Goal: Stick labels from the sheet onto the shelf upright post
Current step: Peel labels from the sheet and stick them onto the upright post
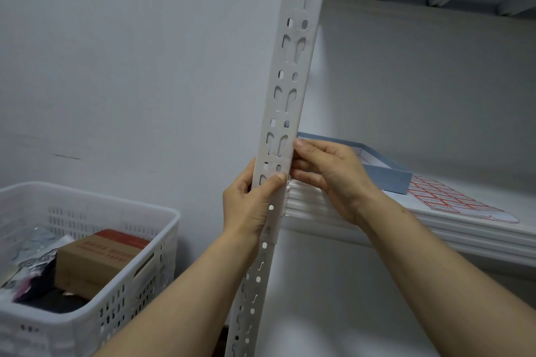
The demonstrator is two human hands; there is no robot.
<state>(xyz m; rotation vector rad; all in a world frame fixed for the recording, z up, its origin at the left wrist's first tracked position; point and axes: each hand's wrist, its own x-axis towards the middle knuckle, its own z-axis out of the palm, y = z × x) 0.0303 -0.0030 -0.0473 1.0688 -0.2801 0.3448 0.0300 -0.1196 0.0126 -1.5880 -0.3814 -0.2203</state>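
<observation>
At mid-height on the shelf upright post (285, 90), both hands work the perforated face. The left hand (251, 206) wraps the post, thumb flat on its front; the right hand (326, 174) has its fingers (298, 166) pressed to the right edge. No label is visible under them. Risk: a label laid over slots would bridge holes, crease or lift. The label sheet (446, 197) lies far right on the shelf (435, 229), beside a blue tray (388, 175); a reach could nudge it off the edge.
</observation>
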